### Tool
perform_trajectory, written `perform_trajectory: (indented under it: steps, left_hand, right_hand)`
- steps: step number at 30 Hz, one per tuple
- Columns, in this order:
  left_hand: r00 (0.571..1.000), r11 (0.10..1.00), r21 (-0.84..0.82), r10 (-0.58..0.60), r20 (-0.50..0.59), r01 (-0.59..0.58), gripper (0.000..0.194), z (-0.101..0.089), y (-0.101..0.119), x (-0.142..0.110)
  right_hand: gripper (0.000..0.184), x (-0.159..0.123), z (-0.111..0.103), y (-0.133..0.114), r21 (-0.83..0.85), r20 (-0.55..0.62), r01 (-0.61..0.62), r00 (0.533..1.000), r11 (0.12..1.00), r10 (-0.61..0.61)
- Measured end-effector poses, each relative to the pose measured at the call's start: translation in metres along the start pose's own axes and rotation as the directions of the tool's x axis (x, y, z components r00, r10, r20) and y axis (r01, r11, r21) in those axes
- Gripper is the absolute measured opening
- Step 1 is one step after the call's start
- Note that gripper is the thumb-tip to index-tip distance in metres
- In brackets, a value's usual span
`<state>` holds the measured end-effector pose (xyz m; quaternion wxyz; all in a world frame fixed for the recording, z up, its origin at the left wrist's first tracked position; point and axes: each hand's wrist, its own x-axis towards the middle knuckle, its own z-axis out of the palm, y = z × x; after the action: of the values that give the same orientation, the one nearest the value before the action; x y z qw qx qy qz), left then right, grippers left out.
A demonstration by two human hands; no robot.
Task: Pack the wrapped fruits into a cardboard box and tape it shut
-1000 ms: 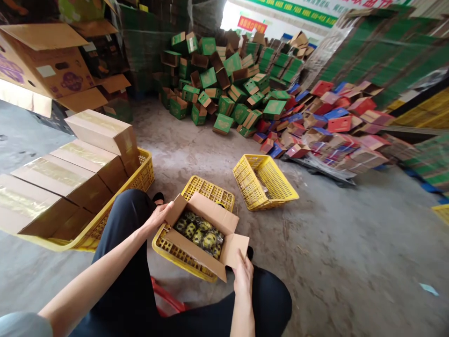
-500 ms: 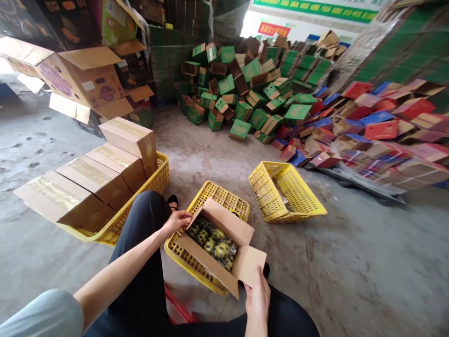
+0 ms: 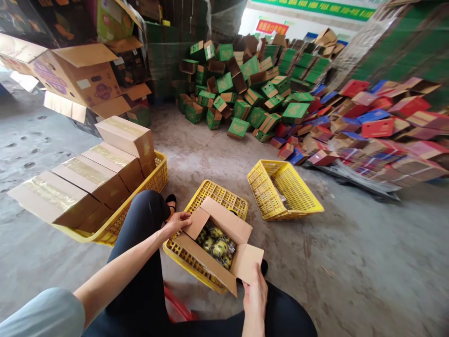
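Note:
A brown cardboard box (image 3: 226, 216) stands open on an upturned yellow plastic crate (image 3: 185, 260) between my knees. Inside lie several round yellow-green fruits (image 3: 220, 248) with dark marks, covered by clear plastic; their kind I cannot make out. My left hand (image 3: 177, 222) pinches the box's far-left end flap (image 3: 197, 223), which tilts inward over part of the fruit. On the near-right side, my right hand (image 3: 256, 292) grips the other end flap (image 3: 249, 263), thumb on top, and this flap leans outward. Both long side flaps are folded out.
Taped cartons (image 3: 84, 173) fill a yellow crate (image 3: 159, 175) at my left. Another yellow crate (image 3: 284, 187) sits tipped on the floor ahead. Heaps of green boxes (image 3: 242, 110) and red and blue boxes (image 3: 379, 126) lie beyond. Stacked cartons (image 3: 77, 77) rise at upper left.
The left end flap has swung inward over the fruit, with my left hand at its edge. My right hand keeps its hold on the other end flap.

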<state>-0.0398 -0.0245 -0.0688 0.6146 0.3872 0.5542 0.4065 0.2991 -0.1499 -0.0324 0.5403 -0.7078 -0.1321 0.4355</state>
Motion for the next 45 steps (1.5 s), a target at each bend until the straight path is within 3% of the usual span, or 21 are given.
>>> perform_trajectory:
  steps: [7,11,15,19,23,26,33,37,40,45]
  left_hand:
    - [1.0,1.0,0.019,0.002,-0.001,-0.002,0.061,0.001,-0.002,-0.003]
    - [1.0,0.999,0.042,0.003,-0.002,-0.003,0.056,0.0,0.001,-0.005]
    - [1.0,0.998,0.057,0.006,-0.008,-0.006,0.052,0.0,0.005,-0.008]
    - [1.0,0.998,0.063,0.006,-0.014,-0.005,0.051,0.001,0.008,-0.009]
    - [1.0,0.998,0.065,0.004,-0.014,-0.003,0.051,0.001,0.007,-0.009]
    - [1.0,0.998,0.058,0.009,-0.016,-0.008,0.054,0.001,0.005,-0.008]
    - [1.0,1.0,0.016,0.005,-0.018,-0.004,0.059,0.003,-0.002,-0.004]
    - [1.0,1.0,-0.01,-0.002,-0.013,0.002,0.058,0.005,-0.002,-0.003]
    - [1.0,1.0,-0.017,-0.003,-0.024,0.003,0.055,0.005,0.0,-0.002]
    - [1.0,1.0,-0.014,-0.01,-0.03,0.01,0.047,0.005,0.003,-0.004]
  right_hand:
    - [0.077,-0.015,0.005,0.0,-0.095,0.015,0.085,0.996,0.992,-0.084]
    - [0.076,-0.016,0.008,0.001,-0.274,0.141,0.267,0.961,0.924,-0.236]
    - [0.065,-0.014,0.008,0.004,-0.462,0.225,0.519,0.853,0.719,-0.472]
    - [0.05,-0.009,0.006,0.012,-0.522,0.32,0.671,0.726,0.526,-0.608]
    - [0.039,0.001,0.0,0.017,-0.523,0.434,0.781,0.589,0.342,-0.682]
    - [0.044,0.005,-0.006,0.013,-0.486,0.532,0.826,0.539,0.285,-0.654]
    - [0.076,-0.007,-0.026,-0.005,-0.521,0.726,0.794,0.605,0.313,-0.326]
    - [0.074,-0.009,-0.029,-0.018,-0.558,0.741,0.759,0.638,0.336,-0.209]
    - [0.071,-0.009,-0.027,-0.025,-0.542,0.727,0.715,0.663,0.442,-0.182]
    - [0.057,-0.006,-0.017,-0.029,-0.494,0.603,0.562,0.771,0.664,-0.204]
